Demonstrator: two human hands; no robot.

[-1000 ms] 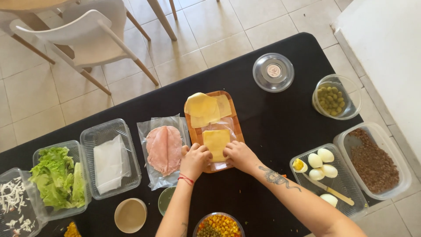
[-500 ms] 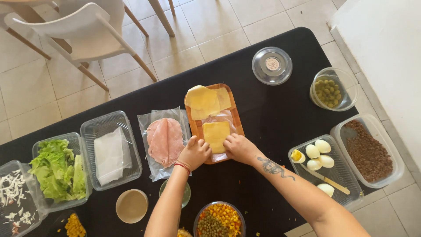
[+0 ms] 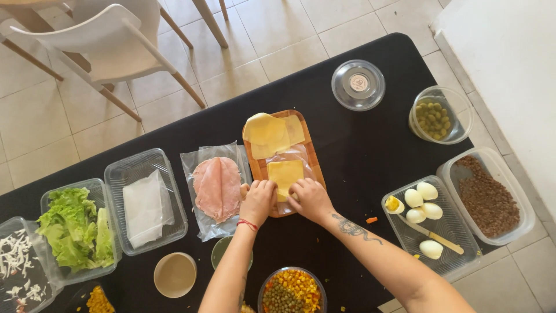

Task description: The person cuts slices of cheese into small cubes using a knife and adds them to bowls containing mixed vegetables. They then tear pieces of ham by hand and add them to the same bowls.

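Note:
A wooden cutting board (image 3: 259, 166) lies at the middle of the black table (image 3: 347, 145). Yellow cheese slices (image 3: 269, 134) are stacked at its far end, and a square cheese slice (image 3: 285, 173) rests on clear plastic wrap nearer me. My left hand (image 3: 258, 201) and my right hand (image 3: 310, 198) meet at the near edge of that square slice, fingers curled and pinching at the cheese or its wrap; which one I cannot tell. Sliced ham (image 3: 216, 186) on clear plastic lies just left of the board.
Left: tubs of lettuce (image 3: 72, 228), white slices (image 3: 145, 204) and shredded bits (image 3: 14, 264). Right: a tray with boiled eggs (image 3: 420, 202) and a knife (image 3: 435, 236), a tub of lentils (image 3: 487, 195), a bowl of olives (image 3: 435, 119), a clear lid (image 3: 358, 84). Near: corn-and-pea bowl (image 3: 292, 291), small bowl (image 3: 175, 275). A white chair (image 3: 110, 46) stands beyond.
Both hands stay at the near edge of the square cheese slice and have drawn closer together. The view has shifted slightly.

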